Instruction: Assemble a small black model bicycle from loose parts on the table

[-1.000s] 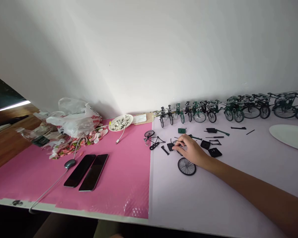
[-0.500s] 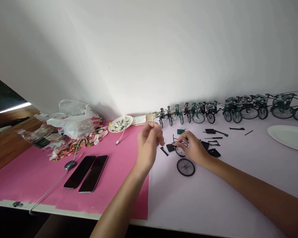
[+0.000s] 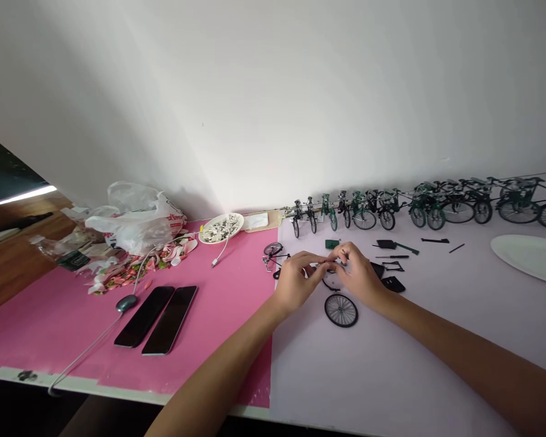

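Apparently, the left hand [image 3: 298,280] and right hand [image 3: 358,273] pinch one wheeled part [image 3: 330,282] (likely light, fragile; best rim-held).

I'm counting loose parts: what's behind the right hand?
A green piece shows beyond the right hand, and a flat black piece peeks out beside it, partly covered. Whatever lies directly behind the hand can't be seen.

Plastic bag [image 3: 136,223]: I'm seeing red lettering [image 3: 177,218] on its right side, too small and creased for any word I'm trying to read.
Bottle [image 3: 45,247]: I'm looking at its dark green label [image 3: 74,260], making out no print clearly.
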Demonstrator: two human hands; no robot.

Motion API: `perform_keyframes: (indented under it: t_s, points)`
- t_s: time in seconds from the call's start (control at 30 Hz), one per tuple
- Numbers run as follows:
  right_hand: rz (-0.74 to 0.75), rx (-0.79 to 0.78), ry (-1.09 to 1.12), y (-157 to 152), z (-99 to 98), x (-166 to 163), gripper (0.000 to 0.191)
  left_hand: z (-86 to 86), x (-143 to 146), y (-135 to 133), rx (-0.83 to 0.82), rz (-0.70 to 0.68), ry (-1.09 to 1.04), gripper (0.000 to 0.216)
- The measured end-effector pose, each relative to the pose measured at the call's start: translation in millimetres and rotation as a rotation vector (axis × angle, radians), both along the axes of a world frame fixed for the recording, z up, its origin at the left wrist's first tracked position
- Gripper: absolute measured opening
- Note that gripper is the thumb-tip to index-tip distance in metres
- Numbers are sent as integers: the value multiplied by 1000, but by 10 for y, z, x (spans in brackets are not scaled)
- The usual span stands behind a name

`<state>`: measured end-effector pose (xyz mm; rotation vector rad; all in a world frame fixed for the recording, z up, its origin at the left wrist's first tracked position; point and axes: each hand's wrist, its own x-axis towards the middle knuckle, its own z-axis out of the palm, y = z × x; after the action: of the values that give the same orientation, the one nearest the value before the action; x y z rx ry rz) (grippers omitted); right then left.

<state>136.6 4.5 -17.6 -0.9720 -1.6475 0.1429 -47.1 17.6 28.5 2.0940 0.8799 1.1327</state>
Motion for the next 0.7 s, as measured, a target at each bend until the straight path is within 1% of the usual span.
perform_keyframes:
  t_s: [0.13,0.33,0.5,0.6,0.7]
  points:
    - [0,-3,-19,-11,8,-18,32,-88,-40,-32,4,-10,-37,20]
    - [32,-9,-17,-26,26,-37,33,-118,-41,-82,28,-7,-93,17]
    - [44,-8,-30,-31,26,-42,32,-156,-28,-101,32,-12,-115,19]
    - [45,-13,-28,-35,25,-46,31,-166,-25,-95,8,-2,-129,23]
    - [44,-12,-27,-41,37,-39,29,-167,-26,-77,-61,0,-118,27]
